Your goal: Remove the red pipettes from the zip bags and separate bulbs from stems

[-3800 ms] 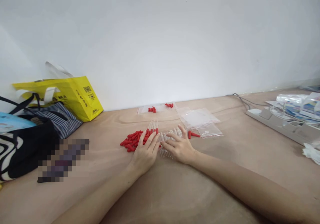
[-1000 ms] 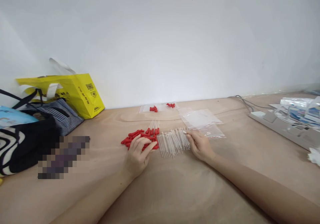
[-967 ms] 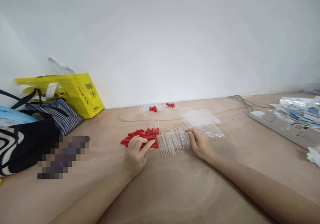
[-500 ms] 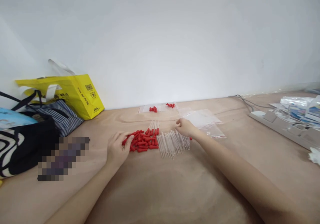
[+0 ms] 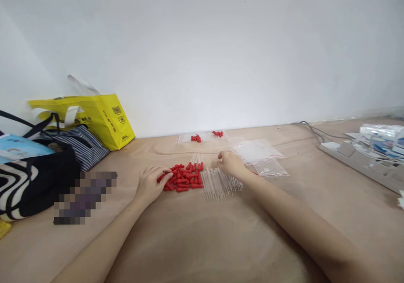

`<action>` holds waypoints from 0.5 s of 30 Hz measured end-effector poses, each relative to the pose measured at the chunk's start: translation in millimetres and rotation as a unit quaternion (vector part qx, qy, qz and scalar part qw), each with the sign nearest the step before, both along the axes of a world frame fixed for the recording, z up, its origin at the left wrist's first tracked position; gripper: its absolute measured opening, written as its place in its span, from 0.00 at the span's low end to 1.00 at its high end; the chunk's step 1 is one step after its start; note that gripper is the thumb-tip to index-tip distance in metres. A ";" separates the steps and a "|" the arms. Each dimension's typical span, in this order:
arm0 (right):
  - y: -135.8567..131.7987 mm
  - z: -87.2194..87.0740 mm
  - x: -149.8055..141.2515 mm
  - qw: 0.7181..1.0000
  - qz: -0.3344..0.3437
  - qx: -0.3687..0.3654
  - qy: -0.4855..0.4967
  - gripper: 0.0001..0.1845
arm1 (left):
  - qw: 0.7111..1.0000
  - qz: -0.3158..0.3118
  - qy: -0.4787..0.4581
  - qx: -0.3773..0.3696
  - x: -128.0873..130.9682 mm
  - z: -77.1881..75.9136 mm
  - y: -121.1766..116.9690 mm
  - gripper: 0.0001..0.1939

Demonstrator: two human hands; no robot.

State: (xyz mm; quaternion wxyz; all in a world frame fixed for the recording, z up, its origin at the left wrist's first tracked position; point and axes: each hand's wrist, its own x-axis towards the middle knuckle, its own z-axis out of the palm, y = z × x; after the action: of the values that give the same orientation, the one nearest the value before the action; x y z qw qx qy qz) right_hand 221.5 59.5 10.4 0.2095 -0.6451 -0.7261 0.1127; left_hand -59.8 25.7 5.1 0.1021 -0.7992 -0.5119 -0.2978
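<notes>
My left hand (image 5: 152, 183) rests at the left edge of a pile of red rubber dropper bulbs (image 5: 182, 181). Its thumb and fingers are curved but apart, with red bulbs showing between them. My right hand (image 5: 232, 164) hovers just behind a row of clear thin dropper tubes (image 5: 214, 186). Its fingers are pinched together; whatever is between the tips is hidden. Behind the pile, several droppers (image 5: 195, 163) lie side by side, each a clear tube with a red bulb on its near end.
Clear zip bags (image 5: 260, 150) lie behind my right hand. Another plastic bag (image 5: 205, 137) by the wall holds red-bulbed pieces. A yellow bag (image 5: 110, 121), striped pouch (image 5: 91, 148) and black bag (image 5: 59, 182) stand left. A pale tray (image 5: 360, 165) with cables and packets lies right.
My right hand has moved slightly left, toward the finished-looking droppers. The left thumb and fingers have come closer together at the bulbs. The view has shifted a little.
</notes>
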 end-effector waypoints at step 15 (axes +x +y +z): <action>67.1 3.2 -62.2 0.985 -0.048 -0.162 0.039 0.09 | 0.997 -0.004 -0.069 0.030 -1.4 -11.2 -0.1 0.13</action>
State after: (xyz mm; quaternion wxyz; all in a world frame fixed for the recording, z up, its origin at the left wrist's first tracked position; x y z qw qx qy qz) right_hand 159.3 126.6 13.6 0.1358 -0.6996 -0.6580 0.2434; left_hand -61.2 25.6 -6.1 0.0893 -0.7754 -0.5050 -0.3685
